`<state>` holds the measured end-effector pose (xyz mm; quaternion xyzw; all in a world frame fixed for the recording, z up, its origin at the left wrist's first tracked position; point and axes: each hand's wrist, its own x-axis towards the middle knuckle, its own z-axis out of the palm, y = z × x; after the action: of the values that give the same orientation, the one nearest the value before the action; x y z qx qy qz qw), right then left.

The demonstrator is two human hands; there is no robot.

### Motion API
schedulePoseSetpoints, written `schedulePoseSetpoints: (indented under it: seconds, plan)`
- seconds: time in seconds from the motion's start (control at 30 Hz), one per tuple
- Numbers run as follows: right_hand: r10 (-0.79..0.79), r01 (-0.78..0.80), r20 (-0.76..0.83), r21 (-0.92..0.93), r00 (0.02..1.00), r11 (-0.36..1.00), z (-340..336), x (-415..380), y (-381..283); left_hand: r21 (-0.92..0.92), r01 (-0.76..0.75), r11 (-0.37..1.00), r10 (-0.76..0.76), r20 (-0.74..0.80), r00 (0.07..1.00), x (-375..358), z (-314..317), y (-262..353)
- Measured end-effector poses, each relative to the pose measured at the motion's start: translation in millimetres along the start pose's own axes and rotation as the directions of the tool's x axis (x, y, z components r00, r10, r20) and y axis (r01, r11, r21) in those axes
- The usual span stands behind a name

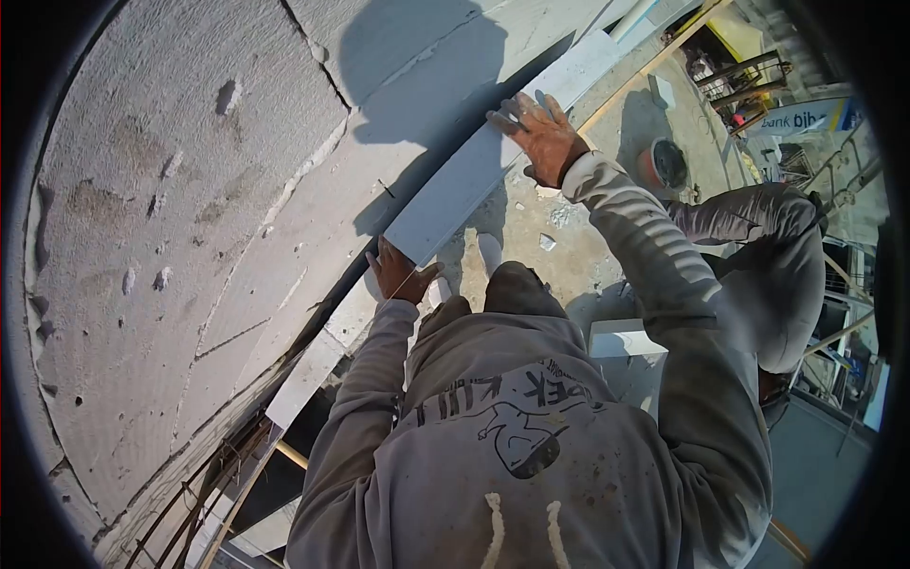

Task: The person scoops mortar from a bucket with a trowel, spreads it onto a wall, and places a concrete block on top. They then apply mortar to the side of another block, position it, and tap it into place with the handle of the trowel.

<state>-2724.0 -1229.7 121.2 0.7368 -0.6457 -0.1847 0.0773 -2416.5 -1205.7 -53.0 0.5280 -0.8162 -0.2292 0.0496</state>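
A long white block (453,197), probably lightweight concrete, lies along the foot of the rough pale wall (209,171). At its near end my left hand (400,275) grips the end, thumb on one side and fingers on the other; the undersides of the fingers are hidden. My right hand (545,140) rests on the far part of the row with fingers spread, lying flat near where this block meets another white block (590,68). A thin line crosses by my left hand.
Another person's bent leg (787,247) is close on the right. A bucket with grey contents (669,163) stands on the dusty floor, with white fragments (547,242) nearby. A loose block (626,339) lies beside me. Bent rebar (204,493) sticks out at lower left.
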Motion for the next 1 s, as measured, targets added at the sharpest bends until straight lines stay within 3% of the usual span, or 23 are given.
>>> schedulePoseSetpoints:
  seconds: [0.1,0.27,0.33,0.43,0.5,0.53,0.6,0.63,0.67,0.73,0.83,1.0]
  plan:
    - [0.029,-0.045,0.157,0.099,0.987,0.994,-9.6,0.3,-8.6,-0.032,-0.037,0.999,0.037,-0.022,0.999,5.1,5.2,-9.5]
    - [0.047,-0.058,0.106,0.102,0.993,0.993,-9.3,5.9,-19.5,-0.056,-0.134,0.989,0.135,0.013,0.991,20.7,22.0,-25.3]
    - [0.040,-0.049,0.108,0.084,0.993,0.995,-10.4,10.1,-22.7,-0.184,-0.200,0.962,0.191,-0.066,0.979,19.8,10.6,-17.6]
    - [0.008,-0.027,0.164,0.116,0.986,0.993,-13.0,8.9,-24.0,-0.096,-0.320,0.942,0.301,-0.172,0.938,18.7,3.9,-9.0]
    - [0.009,-0.025,0.152,0.106,0.988,0.994,-6.1,9.3,-26.0,-0.279,-0.303,0.911,0.274,-0.138,0.952,18.9,9.2,-14.2]
    - [0.013,-0.027,0.118,0.122,0.993,0.992,-5.2,8.2,-26.3,-0.274,-0.323,0.906,0.294,-0.141,0.945,18.3,13.8,-15.4]
    - [0.019,-0.036,0.114,0.146,0.993,0.989,-3.2,6.0,-23.6,-0.349,-0.195,0.916,0.144,-0.167,0.975,18.6,26.1,-22.3]
    - [0.003,-0.023,0.114,0.170,0.993,0.985,-2.8,4.6,-23.1,-0.217,-0.309,0.926,0.258,-0.234,0.937,21.4,35.5,-30.3]
    - [0.018,-0.038,0.114,0.176,0.993,0.984,-2.4,3.3,-22.4,-0.211,-0.321,0.923,0.273,-0.229,0.934,23.0,45.6,-37.6]
    - [-0.014,-0.009,0.093,0.238,0.996,0.971,-2.5,2.0,-20.0,-0.450,-0.172,0.876,0.129,-0.125,0.984,24.5,55.2,-43.4]
    - [-0.005,-0.011,0.056,0.293,0.998,0.956,5.1,3.5,-19.7,-0.386,-0.272,0.882,0.216,-0.183,0.959,25.9,57.1,-47.8]
    - [0.001,-0.018,0.051,0.333,0.999,0.943,9.2,6.7,-21.2,-0.474,-0.234,0.849,0.192,-0.137,0.972,25.6,36.1,-36.8]
